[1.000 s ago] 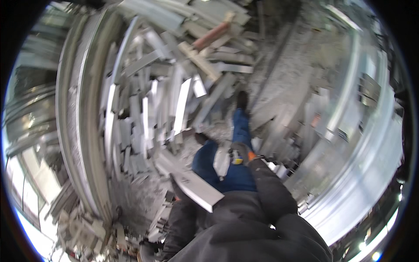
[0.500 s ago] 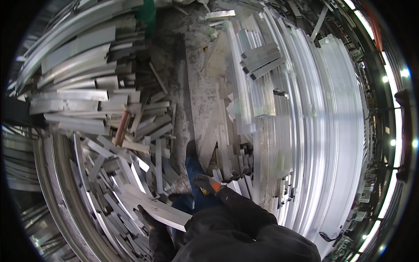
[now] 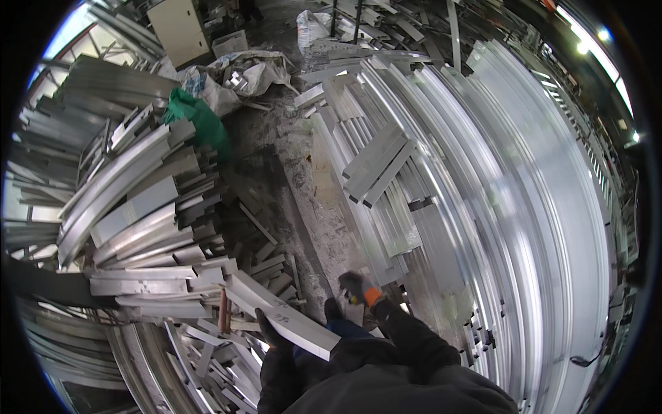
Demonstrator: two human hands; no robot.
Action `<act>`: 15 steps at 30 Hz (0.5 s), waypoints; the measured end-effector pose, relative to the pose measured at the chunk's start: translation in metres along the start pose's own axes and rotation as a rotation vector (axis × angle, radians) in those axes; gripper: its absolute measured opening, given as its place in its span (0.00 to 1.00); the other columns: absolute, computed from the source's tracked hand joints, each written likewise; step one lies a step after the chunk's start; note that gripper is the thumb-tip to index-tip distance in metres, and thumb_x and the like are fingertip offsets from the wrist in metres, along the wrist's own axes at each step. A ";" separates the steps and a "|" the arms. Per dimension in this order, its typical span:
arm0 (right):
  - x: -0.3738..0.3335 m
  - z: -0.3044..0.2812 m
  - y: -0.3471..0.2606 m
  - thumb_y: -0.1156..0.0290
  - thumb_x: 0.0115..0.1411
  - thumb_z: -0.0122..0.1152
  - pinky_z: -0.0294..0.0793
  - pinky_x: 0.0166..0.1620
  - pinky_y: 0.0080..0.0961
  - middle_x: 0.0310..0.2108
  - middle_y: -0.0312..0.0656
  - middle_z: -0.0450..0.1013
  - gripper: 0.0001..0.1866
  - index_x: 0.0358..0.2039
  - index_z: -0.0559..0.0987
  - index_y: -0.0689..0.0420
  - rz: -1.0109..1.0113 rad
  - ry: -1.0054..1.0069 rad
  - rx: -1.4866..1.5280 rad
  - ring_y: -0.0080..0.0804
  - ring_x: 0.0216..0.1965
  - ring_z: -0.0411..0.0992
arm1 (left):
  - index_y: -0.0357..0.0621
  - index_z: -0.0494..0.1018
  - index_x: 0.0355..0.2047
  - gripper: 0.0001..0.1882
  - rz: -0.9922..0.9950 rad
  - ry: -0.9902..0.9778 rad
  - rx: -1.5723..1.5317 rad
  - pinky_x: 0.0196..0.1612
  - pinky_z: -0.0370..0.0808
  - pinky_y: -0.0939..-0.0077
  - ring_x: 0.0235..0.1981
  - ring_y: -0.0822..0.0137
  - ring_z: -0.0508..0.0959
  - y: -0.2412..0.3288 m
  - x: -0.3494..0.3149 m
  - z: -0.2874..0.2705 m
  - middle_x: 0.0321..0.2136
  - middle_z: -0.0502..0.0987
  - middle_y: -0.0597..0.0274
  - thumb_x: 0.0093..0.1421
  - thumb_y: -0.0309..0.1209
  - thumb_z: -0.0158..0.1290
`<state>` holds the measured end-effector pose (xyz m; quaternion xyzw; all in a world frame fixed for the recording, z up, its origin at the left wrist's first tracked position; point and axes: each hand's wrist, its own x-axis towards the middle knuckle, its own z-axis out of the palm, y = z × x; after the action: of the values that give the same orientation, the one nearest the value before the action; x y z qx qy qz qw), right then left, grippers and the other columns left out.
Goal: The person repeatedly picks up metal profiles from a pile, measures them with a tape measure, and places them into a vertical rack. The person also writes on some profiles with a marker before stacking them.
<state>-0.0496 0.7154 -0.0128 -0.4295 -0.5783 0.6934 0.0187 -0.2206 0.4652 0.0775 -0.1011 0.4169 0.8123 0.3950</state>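
My left hand (image 3: pixel 266 330), in a dark glove, grips a flat length of aluminium profile (image 3: pixel 289 319) from below; the piece runs from upper left to lower right across my body. My right hand (image 3: pixel 354 286) wears a grey glove with an orange cuff and hangs with curled fingers over the gritty floor, just beside the long profiles. Whether it holds anything is hidden. My dark sleeves and jacket fill the lower edge.
Short aluminium offcuts are piled on the left (image 3: pixel 138 221). Long profiles lie in rows on the right (image 3: pixel 483 207), with a few short bars on top (image 3: pixel 379 165). A dirty floor strip (image 3: pixel 283 186) runs between them toward a green bag (image 3: pixel 196 117), white sacks (image 3: pixel 255 72) and a beige cabinet (image 3: pixel 176 27).
The view has swung round, so the long profiles now lie to the right and the floor strip is ahead. My left hand still grips the same profile.
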 end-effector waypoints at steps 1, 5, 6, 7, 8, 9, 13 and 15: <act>0.017 -0.018 -0.008 0.55 0.64 0.62 0.78 0.27 0.38 0.35 0.39 0.79 0.16 0.42 0.79 0.55 0.045 0.060 0.242 0.32 0.28 0.77 | 0.43 0.63 0.60 0.38 0.038 -0.023 0.080 0.53 0.73 0.56 0.48 0.55 0.75 0.004 0.010 0.014 0.46 0.73 0.53 0.65 0.64 0.44; 0.069 -0.066 -0.041 0.50 0.60 0.64 0.80 0.34 0.46 0.44 0.37 0.77 0.24 0.54 0.74 0.46 -0.012 0.257 0.834 0.39 0.36 0.77 | 0.45 0.63 0.61 0.37 -0.040 -0.158 0.040 0.53 0.72 0.58 0.49 0.57 0.74 0.014 0.057 0.065 0.47 0.73 0.55 0.65 0.61 0.47; 0.082 -0.074 -0.052 0.52 0.59 0.65 0.80 0.35 0.47 0.46 0.41 0.76 0.26 0.56 0.71 0.44 -0.053 0.250 0.936 0.41 0.37 0.77 | 0.44 0.62 0.62 0.38 -0.070 -0.116 0.030 0.54 0.72 0.57 0.49 0.56 0.74 0.015 0.073 0.077 0.47 0.73 0.54 0.64 0.62 0.48; 0.096 -0.080 -0.063 0.55 0.58 0.67 0.80 0.36 0.48 0.49 0.44 0.76 0.28 0.57 0.68 0.43 -0.033 0.277 1.044 0.44 0.38 0.78 | 0.45 0.62 0.62 0.39 -0.099 -0.158 0.030 0.54 0.72 0.57 0.49 0.56 0.74 0.017 0.086 0.088 0.48 0.73 0.54 0.64 0.62 0.48; 0.108 -0.085 -0.071 0.55 0.58 0.67 0.80 0.36 0.48 0.49 0.45 0.75 0.28 0.56 0.68 0.43 -0.047 0.290 1.091 0.44 0.38 0.77 | 0.45 0.62 0.63 0.39 -0.121 -0.185 0.034 0.54 0.72 0.58 0.50 0.55 0.74 0.018 0.102 0.100 0.48 0.73 0.54 0.64 0.62 0.48; 0.120 -0.087 -0.078 0.55 0.58 0.68 0.80 0.37 0.48 0.49 0.45 0.75 0.27 0.56 0.68 0.43 -0.054 0.301 1.137 0.44 0.38 0.77 | 0.45 0.62 0.63 0.40 -0.141 -0.208 0.031 0.55 0.72 0.58 0.50 0.55 0.74 0.019 0.116 0.110 0.49 0.73 0.54 0.63 0.62 0.48; 0.158 -0.096 -0.092 0.55 0.60 0.66 0.79 0.43 0.47 0.49 0.48 0.77 0.22 0.52 0.73 0.46 -0.057 0.359 1.346 0.44 0.42 0.77 | 0.42 0.61 0.63 0.41 -0.186 -0.285 0.100 0.55 0.72 0.58 0.51 0.55 0.74 0.021 0.192 0.163 0.49 0.72 0.51 0.63 0.63 0.49; 0.162 -0.100 -0.092 0.56 0.60 0.65 0.78 0.43 0.46 0.45 0.46 0.78 0.22 0.53 0.74 0.48 -0.150 0.270 1.451 0.41 0.41 0.77 | 0.42 0.62 0.63 0.40 -0.260 -0.277 0.172 0.57 0.71 0.56 0.52 0.54 0.73 0.027 0.237 0.195 0.51 0.72 0.51 0.63 0.62 0.49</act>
<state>-0.1333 0.9091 -0.0270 -0.3502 0.0049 0.8392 0.4161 -0.3660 0.7355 0.1002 -0.0071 0.4099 0.7221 0.5572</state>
